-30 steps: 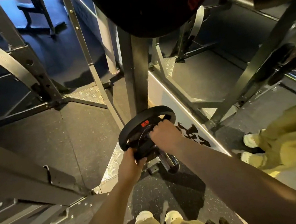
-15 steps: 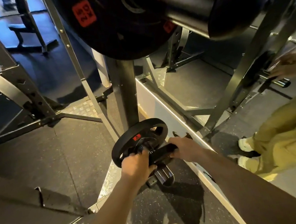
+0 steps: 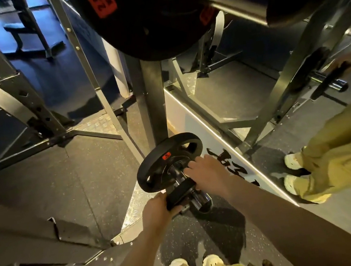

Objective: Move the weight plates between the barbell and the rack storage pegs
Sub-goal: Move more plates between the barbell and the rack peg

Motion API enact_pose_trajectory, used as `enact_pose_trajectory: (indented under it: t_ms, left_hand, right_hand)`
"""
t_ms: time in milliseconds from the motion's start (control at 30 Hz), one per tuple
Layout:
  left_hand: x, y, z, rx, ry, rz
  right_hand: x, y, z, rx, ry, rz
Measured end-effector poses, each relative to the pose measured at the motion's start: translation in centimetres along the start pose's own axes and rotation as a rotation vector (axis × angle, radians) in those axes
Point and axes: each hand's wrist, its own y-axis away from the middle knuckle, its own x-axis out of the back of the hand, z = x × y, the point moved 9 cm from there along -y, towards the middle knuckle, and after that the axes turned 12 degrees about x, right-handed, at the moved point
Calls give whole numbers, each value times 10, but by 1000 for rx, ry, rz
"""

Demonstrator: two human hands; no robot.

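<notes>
Down low now, at the chrome storage peg (image 3: 197,198) jutting from the dark rack upright (image 3: 154,104); a small black plate (image 3: 179,193) sitting out near the peg's free end, left hand (image 3: 158,211) curled under and round its lower edge, fingertips tucked out of sight beneath; right hand (image 3: 209,173) laid over the plate's upper side, fingers bent onto it and reaching toward the peg, exact purchase hard to read from above. Just behind, nearer the upright, a larger black plate (image 3: 166,158) threaded on the same peg, red label on its face, the number on it too small to read; lower rim hidden behind the small plate and the hands. Overhead, looming and cut off by the top edge, a big black plate (image 3: 144,25) with a red tag, loaded on the barbell sleeve (image 3: 236,6), steel end blurred and running out of frame to the right. Off to the right, a second person in yellow-green trousers (image 3: 338,156) and pale shoes, body cropped by the frame edge; that person's hand (image 3: 348,63) at another chrome peg (image 3: 328,81), blurred, grip impossible to tell. At the bottom edge, own pale shoes (image 3: 196,263) on the speckled rubber floor (image 3: 44,194), knees half cut off; far background dim and blue, a bench (image 3: 22,30) barely made out.
</notes>
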Motion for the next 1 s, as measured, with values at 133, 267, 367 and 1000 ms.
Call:
enact_pose_trajectory:
  t_ms: [133, 267, 367, 1000]
  left_hand:
    - [1, 1, 2, -16, -57, 12]
    - [20, 4, 48, -260, -185, 119]
    - [21, 6, 66, -303, -189, 124]
    - [-20, 24, -1, -168, 245, -166]
  right_hand:
    - [-8, 13, 20, -52, -225, 57]
    - [-42, 43, 57, -322, -521, -58]
    - [-63, 54, 63, -439, -574, -75]
    - [-17, 46, 1, -261, -268, -19]
